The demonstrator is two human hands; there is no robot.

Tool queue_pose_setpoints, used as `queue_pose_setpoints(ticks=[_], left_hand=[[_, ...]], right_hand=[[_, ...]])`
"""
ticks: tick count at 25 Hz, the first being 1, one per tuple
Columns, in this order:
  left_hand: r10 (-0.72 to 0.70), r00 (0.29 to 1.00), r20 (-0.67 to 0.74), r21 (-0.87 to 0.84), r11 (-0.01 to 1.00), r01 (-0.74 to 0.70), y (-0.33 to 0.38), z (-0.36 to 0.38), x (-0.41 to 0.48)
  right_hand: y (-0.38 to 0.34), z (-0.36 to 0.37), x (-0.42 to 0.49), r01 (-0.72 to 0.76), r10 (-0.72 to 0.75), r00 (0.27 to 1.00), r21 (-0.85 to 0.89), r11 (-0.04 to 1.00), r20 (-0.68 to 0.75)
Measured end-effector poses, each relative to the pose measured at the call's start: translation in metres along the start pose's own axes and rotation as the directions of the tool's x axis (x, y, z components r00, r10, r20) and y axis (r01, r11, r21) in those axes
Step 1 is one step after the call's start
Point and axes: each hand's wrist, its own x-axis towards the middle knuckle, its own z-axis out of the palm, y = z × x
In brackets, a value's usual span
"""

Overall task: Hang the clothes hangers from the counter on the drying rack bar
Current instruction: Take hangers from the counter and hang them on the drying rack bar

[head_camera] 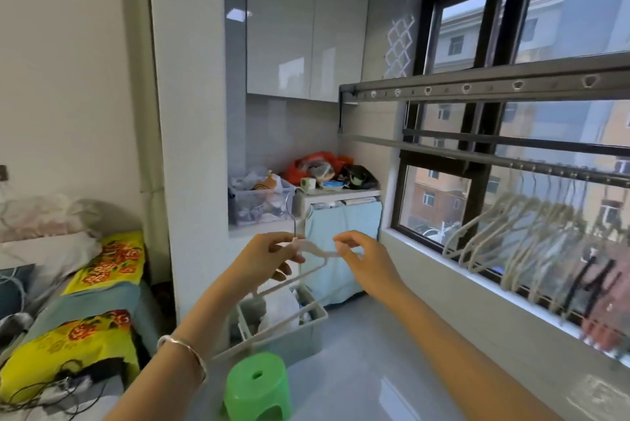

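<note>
A white clothes hanger (289, 284) with a metal hook is held in front of me at chest height. My left hand (269, 258) grips it near the neck just under the hook. My right hand (364, 258) pinches its right shoulder end with fingertips. The drying rack bar (477, 153) runs across the window on the right, higher than my hands. Several white hangers (511, 236) hang from its right part. The counter (341, 192) stands at the back, beyond my hands, covered with bags and boxes.
A green plastic stool (257, 386) stands on the floor below my hands, with a grey bin (306, 335) behind it. A bed with yellow flowered bedding (102, 284) lies at the left. The window sill (477, 270) runs along the right. White cabinets (306, 25) hang above the counter.
</note>
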Motion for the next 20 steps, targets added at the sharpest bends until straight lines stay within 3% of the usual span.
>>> queue_pose_setpoints(ticks=[3,8,13,17,20], left_hand=[[-0.092,0.996,0.017,-0.209,0.974,0.093,-0.003,0.024,0.046],[-0.01,0.992,0.128,-0.427,0.902,0.064,0.004,0.097,0.135],[0.106,0.955,0.276,-0.554,0.829,0.069,0.011,0.17,0.216],[0.196,0.855,0.48,-0.617,0.768,0.171,0.032,0.218,0.28],[0.281,0.75,0.599,-0.605,0.772,0.194,0.054,0.254,0.311]], right_hand=[[0.025,-0.028,0.031,0.046,-0.051,0.998,-0.098,0.994,-0.047],[0.072,-0.087,0.063,0.037,-0.148,0.96,-0.415,0.909,-0.239],[0.119,-0.13,0.078,-0.211,-0.08,0.911,-0.625,0.752,-0.404],[0.154,-0.161,0.083,-0.429,0.026,0.848,-0.657,0.62,-0.529],[0.169,-0.178,0.075,-0.574,0.207,0.803,-0.634,0.517,-0.558]])
